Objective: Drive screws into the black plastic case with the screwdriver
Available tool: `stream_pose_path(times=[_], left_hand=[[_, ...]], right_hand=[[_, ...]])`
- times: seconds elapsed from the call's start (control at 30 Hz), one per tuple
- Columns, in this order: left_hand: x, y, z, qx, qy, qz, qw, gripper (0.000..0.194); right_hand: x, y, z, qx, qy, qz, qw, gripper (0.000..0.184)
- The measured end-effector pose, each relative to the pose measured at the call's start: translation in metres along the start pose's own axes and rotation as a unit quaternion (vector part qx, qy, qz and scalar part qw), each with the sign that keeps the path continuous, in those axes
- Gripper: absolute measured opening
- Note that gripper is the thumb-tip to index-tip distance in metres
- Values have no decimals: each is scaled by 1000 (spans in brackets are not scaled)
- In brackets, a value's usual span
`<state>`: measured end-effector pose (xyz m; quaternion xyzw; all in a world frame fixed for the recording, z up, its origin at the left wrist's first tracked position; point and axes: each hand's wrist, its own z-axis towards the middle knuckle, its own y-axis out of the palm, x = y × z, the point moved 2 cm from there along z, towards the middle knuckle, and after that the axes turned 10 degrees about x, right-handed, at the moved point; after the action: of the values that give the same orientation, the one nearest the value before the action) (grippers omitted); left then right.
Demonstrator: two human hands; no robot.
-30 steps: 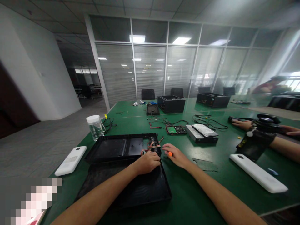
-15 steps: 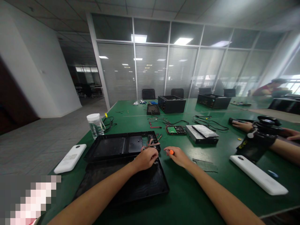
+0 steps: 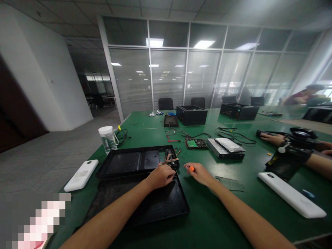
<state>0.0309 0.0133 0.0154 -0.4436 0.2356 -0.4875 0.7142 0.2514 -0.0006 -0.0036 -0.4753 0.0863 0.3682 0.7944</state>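
Note:
My left hand (image 3: 160,177) is closed at the right end of a black plastic casing (image 3: 127,162), beside striped ribbon wires (image 3: 169,158). Its fingertips are curled together, and whatever they grip is hidden. A second black shell (image 3: 168,205), shallow and tray-like, lies nearer to me under my left forearm. Just right of the casing, my right hand (image 3: 201,174) is closed around a small screwdriver (image 3: 192,168) with an orange handle. Its thin tip points left, apart from the casing.
Beyond my hands lie a green circuit board (image 3: 196,144) and a silver drive unit (image 3: 227,148). A water bottle (image 3: 107,140) stands left. White power banks (image 3: 81,175) flank both sides. At right, another person's hands hold a camera (image 3: 302,136). Black computer cases (image 3: 192,114) stand farther back.
The whole view has shifted slightly, so things appear a little farther right. My hands stay in nearly the same places, the right one still around the screwdriver.

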Motion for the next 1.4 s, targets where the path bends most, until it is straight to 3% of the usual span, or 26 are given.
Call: stream_pose_path(times=[0.33, 0.63, 0.77, 0.87, 1.03, 1.13, 1.27, 1.4], left_hand=[[4, 2, -3, 29, -19, -45, 998, 17], [2, 8, -4, 28, -17, -24, 999, 28], [-1, 13, -4, 32, -9, -14, 999, 24], [-1, 16, -4, 46, -13, -13, 999, 21], [0, 17, -5, 72, -28, -5, 997, 21], [1, 16, -6, 68, -26, -9, 997, 20], [2, 12, -6, 64, -9, -29, 997, 19], [3, 9, -6, 56, 22, -71, 996, 21]], right_hand=[[-4, -3, 0, -17, -3, 2, 1000, 28], [-4, -4, 1, -16, -8, 8, 1000, 33], [-3, -6, 1, 21, 16, 8, 1000, 40], [-1, -7, 3, 65, 77, 10, 995, 37], [6, -19, 9, 209, 160, 29, 964, 30], [11, -31, 14, 247, 176, 120, 945, 32], [14, -46, 15, 244, 190, 280, 909, 33], [9, -50, 9, 298, 217, 296, 881, 32]])
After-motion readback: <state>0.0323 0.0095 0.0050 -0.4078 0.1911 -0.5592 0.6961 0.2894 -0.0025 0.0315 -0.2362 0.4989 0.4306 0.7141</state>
